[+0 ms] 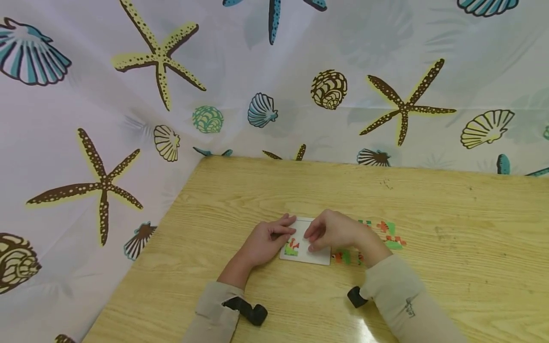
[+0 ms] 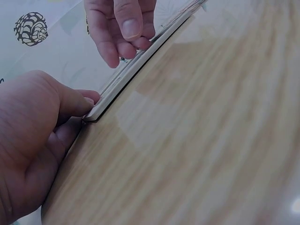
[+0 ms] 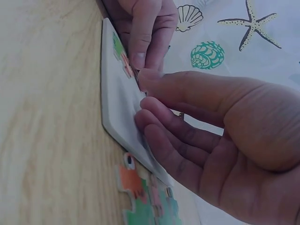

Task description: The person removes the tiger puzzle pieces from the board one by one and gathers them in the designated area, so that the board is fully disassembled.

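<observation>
A white puzzle board (image 1: pixel 319 257) lies flat on the table, with a joined patch of green and orange pieces (image 1: pixel 292 247) in its near left corner. My left hand (image 1: pixel 267 242) rests at the board's left edge, fingers reaching onto it. In the left wrist view, the left thumb (image 2: pixel 77 104) touches the board's edge. Above the middle of the board is my right hand (image 1: pixel 336 231). Its thumb and fingers are bent but apart, and no piece shows between them. Part of the board is hidden under that hand.
Loose puzzle pieces (image 1: pixel 393 242) in green and orange lie on the wooden table (image 1: pixel 429 205) right of the board, partly behind the right forearm. One orange and green piece (image 3: pixel 132 183) lies close to the board's edge. A shell-patterned curtain (image 1: pixel 291 62) hangs behind.
</observation>
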A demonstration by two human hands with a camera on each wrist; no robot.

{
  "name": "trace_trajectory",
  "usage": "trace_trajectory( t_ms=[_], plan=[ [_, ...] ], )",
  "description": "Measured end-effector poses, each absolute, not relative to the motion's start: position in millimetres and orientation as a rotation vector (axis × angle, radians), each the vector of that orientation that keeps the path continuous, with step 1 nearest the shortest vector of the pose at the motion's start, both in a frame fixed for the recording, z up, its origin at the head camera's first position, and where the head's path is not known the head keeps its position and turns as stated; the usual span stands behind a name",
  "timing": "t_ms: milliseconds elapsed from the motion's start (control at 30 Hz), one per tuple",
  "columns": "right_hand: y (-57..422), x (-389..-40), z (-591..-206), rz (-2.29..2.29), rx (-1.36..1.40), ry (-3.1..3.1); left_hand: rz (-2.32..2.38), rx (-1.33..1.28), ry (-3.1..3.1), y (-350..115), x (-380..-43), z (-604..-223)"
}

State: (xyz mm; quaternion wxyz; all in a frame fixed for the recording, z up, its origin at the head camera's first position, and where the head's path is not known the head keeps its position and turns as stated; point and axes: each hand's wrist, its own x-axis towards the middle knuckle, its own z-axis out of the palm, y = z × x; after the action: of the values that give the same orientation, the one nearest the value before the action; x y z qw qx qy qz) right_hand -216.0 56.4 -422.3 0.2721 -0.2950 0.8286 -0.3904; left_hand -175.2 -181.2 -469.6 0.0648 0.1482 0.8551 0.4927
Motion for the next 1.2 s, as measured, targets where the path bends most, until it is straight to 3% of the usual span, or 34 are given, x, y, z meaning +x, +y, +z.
trace_trajectory(
  t_ms=[600,1200],
  plan=[
    [43.3,-214.4,-434.2,-1.154,-0.706,2.311,1.476,0.489,2.580,-180.6,-177.1,-468.4],
    [31.1,-209.9,-436.0,-1.063,-0.831,2.342,1.400,0.547,2.618,-181.3,-176.5,-470.7]
  ],
)
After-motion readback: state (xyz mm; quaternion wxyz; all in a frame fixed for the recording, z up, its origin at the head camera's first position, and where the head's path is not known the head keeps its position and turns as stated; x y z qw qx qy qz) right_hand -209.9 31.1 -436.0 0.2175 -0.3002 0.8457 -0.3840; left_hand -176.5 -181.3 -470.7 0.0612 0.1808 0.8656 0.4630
